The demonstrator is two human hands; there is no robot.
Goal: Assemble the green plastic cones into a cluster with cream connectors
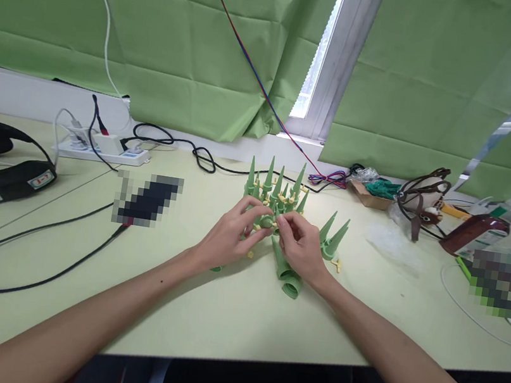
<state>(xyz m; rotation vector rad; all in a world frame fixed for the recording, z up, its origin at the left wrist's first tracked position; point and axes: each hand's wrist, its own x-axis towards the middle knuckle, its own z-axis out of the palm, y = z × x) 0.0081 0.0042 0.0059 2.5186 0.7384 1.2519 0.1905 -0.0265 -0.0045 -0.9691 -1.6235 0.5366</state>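
Observation:
My left hand (228,233) grips a green round plastic part (267,221) between thumb and fingers. My right hand (301,244) is closed in a pinch at the right side of that part, where a bit of yellow shows; what sits in its fingertips is mostly hidden. Behind both hands stand several green pointed plastic cones (270,177) with small yellow pieces among them. Just right of my right hand are more upright cones (335,239) and a yellow T-shaped piece (337,265). Hollow green cones (290,286) lie on their sides under my right wrist.
At the left, a dark blurred device (148,200) lies with a black cable on the pale table (226,321). Behind it is a white power strip (103,148). A brown bottle (474,234), a cardboard box (370,194) and clear plastic bags (394,245) are at the right.

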